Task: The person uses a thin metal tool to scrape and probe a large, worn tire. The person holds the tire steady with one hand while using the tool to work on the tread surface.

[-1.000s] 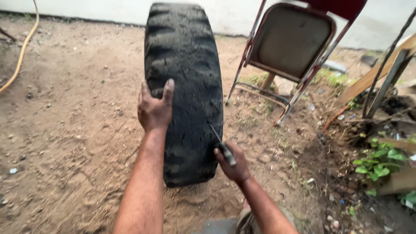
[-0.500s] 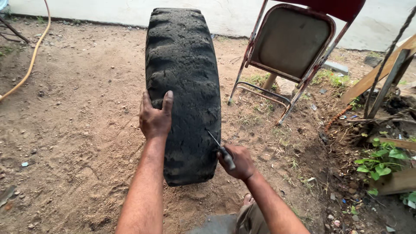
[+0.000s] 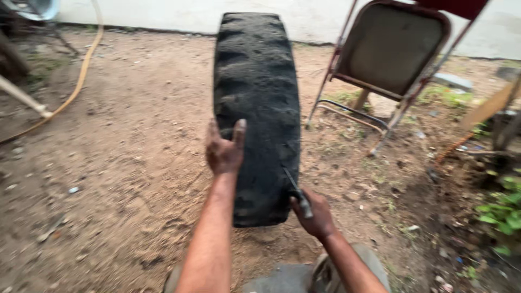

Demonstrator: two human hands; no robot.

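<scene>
A worn black tyre (image 3: 255, 97) stands upright on its tread on the bare dirt, seen edge-on. My left hand (image 3: 223, 149) rests flat against its left side, fingers up and apart, steadying it. My right hand (image 3: 313, 216) is closed around the handle of a thin metal tool (image 3: 296, 191), whose tip touches the tyre's lower right edge. My knees show at the bottom of the view.
A folding metal chair (image 3: 393, 51) with a tan seat stands just right of the tyre. A yellow hose (image 3: 76, 87) curves across the dirt at left. Wood scraps, debris and green plants (image 3: 502, 211) crowd the right side. A pale wall runs along the back.
The view has shifted right and closer, so tyre and hands sit more centrally. Both hands keep their places on the tyre and the tool.
</scene>
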